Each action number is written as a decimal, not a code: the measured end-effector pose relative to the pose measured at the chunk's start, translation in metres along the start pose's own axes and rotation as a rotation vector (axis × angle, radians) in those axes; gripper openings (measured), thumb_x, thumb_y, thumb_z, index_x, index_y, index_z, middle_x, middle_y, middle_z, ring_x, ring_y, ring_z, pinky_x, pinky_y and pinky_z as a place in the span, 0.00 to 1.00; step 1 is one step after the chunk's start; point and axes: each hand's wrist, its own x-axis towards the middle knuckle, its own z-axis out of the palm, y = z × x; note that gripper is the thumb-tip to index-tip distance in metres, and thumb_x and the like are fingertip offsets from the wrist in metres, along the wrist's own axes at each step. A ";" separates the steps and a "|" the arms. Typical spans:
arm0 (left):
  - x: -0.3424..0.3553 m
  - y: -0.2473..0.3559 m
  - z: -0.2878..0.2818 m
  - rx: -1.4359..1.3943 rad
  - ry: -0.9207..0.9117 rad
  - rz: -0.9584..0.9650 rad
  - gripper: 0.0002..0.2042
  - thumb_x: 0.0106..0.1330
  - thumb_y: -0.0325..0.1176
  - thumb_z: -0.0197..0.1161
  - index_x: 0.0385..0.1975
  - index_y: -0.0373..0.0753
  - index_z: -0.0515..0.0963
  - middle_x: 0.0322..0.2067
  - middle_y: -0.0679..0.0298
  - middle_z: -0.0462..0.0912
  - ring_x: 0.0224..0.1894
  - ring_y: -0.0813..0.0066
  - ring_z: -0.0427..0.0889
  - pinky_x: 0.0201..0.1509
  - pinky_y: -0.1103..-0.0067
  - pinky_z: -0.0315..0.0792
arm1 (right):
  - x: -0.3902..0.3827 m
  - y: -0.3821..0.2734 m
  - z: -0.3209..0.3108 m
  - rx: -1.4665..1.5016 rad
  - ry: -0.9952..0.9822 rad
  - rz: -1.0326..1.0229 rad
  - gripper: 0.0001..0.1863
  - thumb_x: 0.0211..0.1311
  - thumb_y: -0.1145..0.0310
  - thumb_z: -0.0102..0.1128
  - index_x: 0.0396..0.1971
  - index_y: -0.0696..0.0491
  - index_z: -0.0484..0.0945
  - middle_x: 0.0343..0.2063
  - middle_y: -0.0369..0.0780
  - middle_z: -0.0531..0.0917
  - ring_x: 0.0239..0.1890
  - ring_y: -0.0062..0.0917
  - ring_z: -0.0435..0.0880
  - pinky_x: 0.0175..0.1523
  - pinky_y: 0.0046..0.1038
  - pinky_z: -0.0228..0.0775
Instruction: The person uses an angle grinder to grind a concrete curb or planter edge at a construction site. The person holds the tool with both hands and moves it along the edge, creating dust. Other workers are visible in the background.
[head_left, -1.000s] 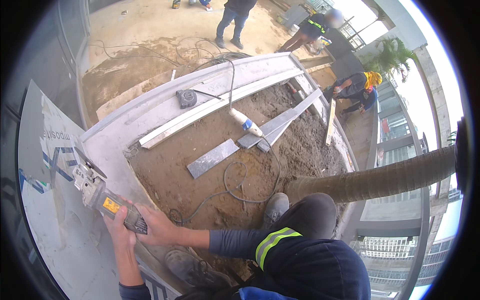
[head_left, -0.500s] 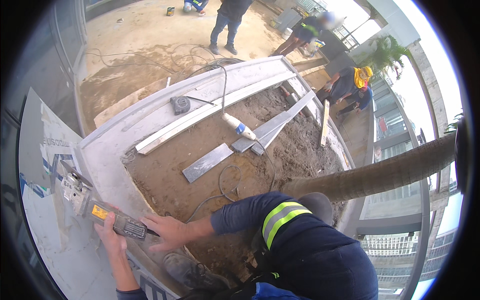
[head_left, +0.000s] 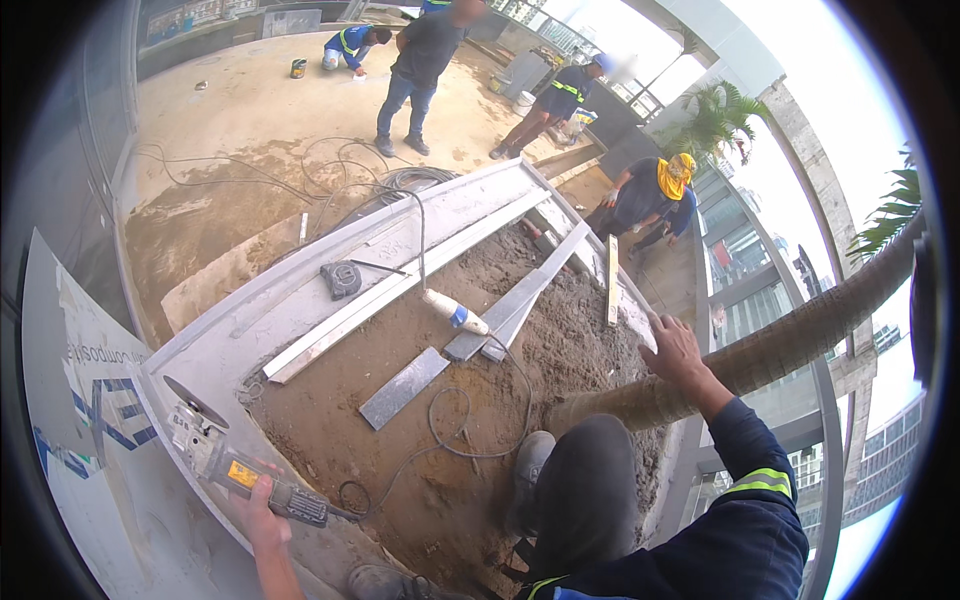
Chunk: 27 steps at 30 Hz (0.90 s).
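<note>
Swung right hand [head_left: 677, 352] off the grinder [head_left: 250, 475] toward the palm trunk [head_left: 790, 350]

Saw, from the head view, the grinder at lower left: blocky grey body, yellow label, thin round disc [head_left: 195, 402]. Found it above pale, rough concrete rim [head_left: 230, 350], near a scuffed whitish sheet [head_left: 100, 500]. Noted damp brown soil [head_left: 320, 400], lumpy toward the right, under a flat grey slab [head_left: 405, 388] and long overlapping strips [head_left: 530, 285].

Saw ringed trunk slanting across the right, looping cable [head_left: 422, 245] with white-and-blue connector [head_left: 443, 306], boxy tape measure [head_left: 341, 280] on the rim, bent knee [head_left: 590, 480] mid-view, co-workers [head_left: 418, 65] beyond.

Held grinder body in left hand [head_left: 262, 515], thumb over the label, forearm up from the lower edge. Reached right arm outward, elbow bent, fingers loosely spread; could not tell contact with trunk or rim.
</note>
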 end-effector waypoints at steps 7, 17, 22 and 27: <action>0.031 -0.012 0.016 -0.011 -0.068 -0.128 0.24 0.59 0.30 0.71 0.56 0.37 0.72 0.45 0.61 0.79 0.48 0.67 0.81 0.54 0.64 0.81 | -0.118 0.086 -0.042 -0.359 0.073 -0.062 0.33 0.53 0.54 0.73 0.56 0.58 0.80 0.55 0.43 0.81 0.65 0.36 0.76 0.77 0.47 0.52; 0.025 -0.022 0.015 -0.003 -0.095 -0.226 0.23 0.62 0.33 0.69 0.57 0.38 0.71 0.46 0.61 0.77 0.50 0.67 0.80 0.57 0.61 0.80 | -0.091 0.104 -0.029 -0.430 0.255 -0.065 0.26 0.57 0.57 0.70 0.52 0.57 0.83 0.44 0.40 0.85 0.51 0.31 0.83 0.70 0.42 0.63; 0.030 -0.038 0.009 -0.018 -0.041 -0.292 0.24 0.62 0.33 0.69 0.57 0.38 0.71 0.46 0.61 0.77 0.51 0.67 0.79 0.58 0.59 0.80 | -0.090 0.109 -0.025 -0.426 0.254 -0.054 0.24 0.57 0.58 0.70 0.50 0.57 0.83 0.44 0.40 0.85 0.50 0.32 0.82 0.67 0.41 0.66; 0.031 -0.042 0.023 -0.018 -0.049 -0.342 0.24 0.62 0.32 0.69 0.58 0.40 0.71 0.47 0.62 0.77 0.51 0.68 0.80 0.59 0.57 0.80 | -0.089 0.106 -0.027 -0.426 0.230 -0.033 0.23 0.58 0.59 0.70 0.49 0.57 0.83 0.43 0.40 0.85 0.49 0.32 0.82 0.65 0.40 0.66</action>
